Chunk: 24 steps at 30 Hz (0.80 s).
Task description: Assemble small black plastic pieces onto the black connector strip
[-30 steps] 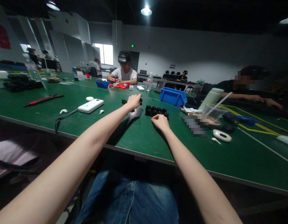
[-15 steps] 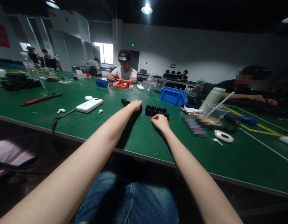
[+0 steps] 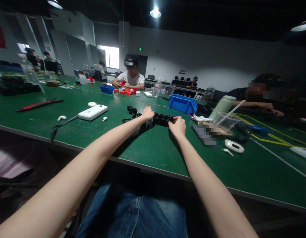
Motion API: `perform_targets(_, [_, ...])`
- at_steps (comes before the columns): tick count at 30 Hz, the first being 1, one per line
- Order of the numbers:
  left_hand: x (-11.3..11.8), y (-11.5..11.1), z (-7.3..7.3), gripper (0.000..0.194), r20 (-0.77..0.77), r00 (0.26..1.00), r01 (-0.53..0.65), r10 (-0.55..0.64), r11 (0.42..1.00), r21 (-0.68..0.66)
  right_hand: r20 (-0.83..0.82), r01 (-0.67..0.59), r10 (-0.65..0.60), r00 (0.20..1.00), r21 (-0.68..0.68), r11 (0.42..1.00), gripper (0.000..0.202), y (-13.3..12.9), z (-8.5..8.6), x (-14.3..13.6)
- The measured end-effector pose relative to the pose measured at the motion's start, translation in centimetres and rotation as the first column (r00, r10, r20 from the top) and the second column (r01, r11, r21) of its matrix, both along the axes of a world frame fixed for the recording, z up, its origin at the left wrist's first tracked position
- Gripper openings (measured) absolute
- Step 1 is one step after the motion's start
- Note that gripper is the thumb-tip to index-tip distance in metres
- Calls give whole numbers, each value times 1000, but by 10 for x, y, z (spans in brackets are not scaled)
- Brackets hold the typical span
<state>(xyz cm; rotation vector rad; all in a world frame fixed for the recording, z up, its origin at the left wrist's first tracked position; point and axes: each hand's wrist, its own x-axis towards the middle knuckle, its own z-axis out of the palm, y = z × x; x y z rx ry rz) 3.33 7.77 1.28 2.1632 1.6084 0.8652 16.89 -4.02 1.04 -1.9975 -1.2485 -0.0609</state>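
Though dim the room (image 3: 212,59), black parts (image 3: 164,119) on a green table (image 3: 155,152).

through my remote feed i take this for a workshop or shared assembly room, not a home. i see a long green table (image 3: 162,162) carrying a blue bin (image 3: 182,104), with red and white pieces (image 3: 128,91) before a seated person (image 3: 134,79) opposite. farther back, another person (image 3: 193,82) sits near a row of dark chairs (image 3: 182,79). a pendant lamp (image 3: 155,12) lights the bare wall (image 3: 172,53), where a small green sign (image 3: 140,49) glows.
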Motion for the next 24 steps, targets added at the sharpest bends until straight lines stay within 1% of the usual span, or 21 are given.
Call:
perform_targets(2, [6,-4,-3,54,6,997,-72,72,996,-49,-35,69,-68,997,23,997,42,10,2,13])
perform_targets(3, [8,-6,-5,57,6,995,-96,97,993,-70,-56,81,-79,995,23,996,44,16,3,20])
perform_targets(5, [11,-8,-8,63,2,993,-118,119,988,-98,-111,65,-66,992,-13,998,47,28,2,33])
perform_targets(8, [13,-8,-11,65,-8,993,-115,115,987,-113,-182,6,-12,983,-36,999,51,42,-3,45])
perform_targets(12, [16,-9,-12,68,-21,995,-102,100,986,-131,-192,-41,37,981,-16,999,53,51,-5,49])
perform_targets(19, [28,-11,-11,69,-2,994,-111,112,982,-152,-172,-56,48,984,-44,997,53,56,3,58])
perform_targets(24, [31,-14,-15,66,10,992,-124,127,980,-157,-201,-101,95,975,-19,995,49,57,-3,57])
